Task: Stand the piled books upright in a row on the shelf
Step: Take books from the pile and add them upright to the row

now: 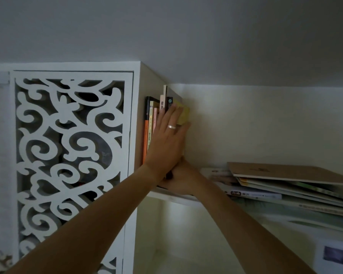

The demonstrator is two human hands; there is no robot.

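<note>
Shelf (178, 199): hands (166, 135) press upright books (150, 123) against left wall.

A row of upright books (152, 123) is placed at the left end of the shelf (178, 198), against the side wall of the cabinet (142, 107). The left hand (166, 139) is laid flat on the right side of this row. The right hand (183, 178) is seen below it, at the front edge of the shelf. A pile of lying books (285, 182) is found toward the right end.
</note>
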